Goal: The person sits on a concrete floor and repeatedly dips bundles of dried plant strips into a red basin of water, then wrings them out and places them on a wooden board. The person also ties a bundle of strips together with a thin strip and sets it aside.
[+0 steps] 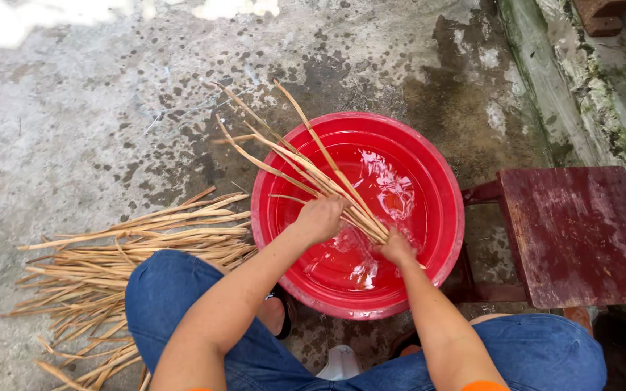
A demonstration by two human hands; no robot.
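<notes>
A red plastic basin holds shallow water on the wet concrete ground. Across it lies a bundle of long tan plant strips, its loose ends fanning up and left over the rim. My left hand grips the bundle near its middle. At the bundle's lower end, down at the water, my right hand is closed around the strips. Both forearms reach forward from my knees in blue jeans.
A heap of the same dry tan strips lies on the ground left of the basin, beside my left knee. A worn dark red wooden stool stands right of the basin. A mossy concrete kerb runs along the upper right.
</notes>
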